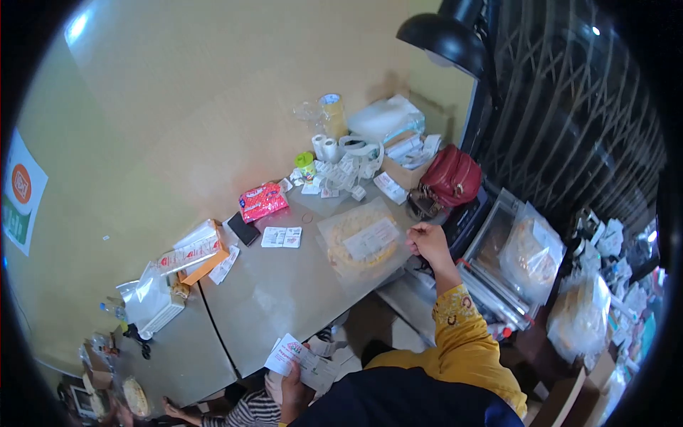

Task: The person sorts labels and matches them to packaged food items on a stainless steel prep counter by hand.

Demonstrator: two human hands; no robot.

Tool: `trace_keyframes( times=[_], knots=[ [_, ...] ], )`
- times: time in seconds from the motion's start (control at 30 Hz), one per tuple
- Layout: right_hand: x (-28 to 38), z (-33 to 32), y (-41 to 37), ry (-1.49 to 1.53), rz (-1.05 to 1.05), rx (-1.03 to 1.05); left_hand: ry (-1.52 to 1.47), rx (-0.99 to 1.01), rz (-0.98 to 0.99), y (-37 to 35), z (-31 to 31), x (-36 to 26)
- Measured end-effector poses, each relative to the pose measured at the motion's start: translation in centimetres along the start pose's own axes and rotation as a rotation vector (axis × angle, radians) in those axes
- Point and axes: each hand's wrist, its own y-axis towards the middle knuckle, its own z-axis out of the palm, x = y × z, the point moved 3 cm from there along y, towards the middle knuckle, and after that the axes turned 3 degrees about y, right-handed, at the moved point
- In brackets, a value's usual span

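A clear plastic bag (333, 226) lies on the grey table, holding a flat round yellowish food (346, 226) that looks like a pizza. A white printed label (371, 240) rests over its middle. Just right of the bag is my right hand (429, 242), its fingers curled and pinched together; whether something small is between them I cannot make out. Low in the view, my left hand (292, 393) grips several printed labels (304, 363) with the thumb on top. Another pair of printed white labels (281, 237) lies flat to the left of the bag.
Toward the wall are a pink packet (263, 202), a green-lidded container (304, 162), tape rolls (332, 114) and label strips (348, 171). A red bag (453, 175) sits at right below a black lamp (442, 39). Another person's striped sleeve (238, 411) shows at the bottom.
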Motion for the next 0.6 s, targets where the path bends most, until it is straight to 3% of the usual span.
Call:
trace_keyframes(
  times=[0.07, 0.1, 0.33, 0.43, 0.6],
  knots=[
    [-2.0, 0.0, 5.6, -0.241, -0.215, -0.060, -0.048, -0.002, -0.032, 0.4, 0.0, 0.7],
    [0.3, 0.5, 6.5, -0.396, -0.317, -0.107, -0.029, -0.032, -0.035, 0.5, 0.3, 0.7],
    [-5.2, 6.5, 24.6, -1.086, -0.389, 0.103, -0.033, -0.164, -0.042, 5.9, 5.3, -0.1],
    [-6.9, 7.8, 28.8, -1.084, -0.510, 0.120, -0.096, -0.192, -0.057, 7.5, 6.8, 0.1],
    [-8.6, 9.6, 33.7, -1.139, -0.402, 0.333, -0.171, -0.252, -0.080, 7.2, 7.7, 0.3]
  ],
)
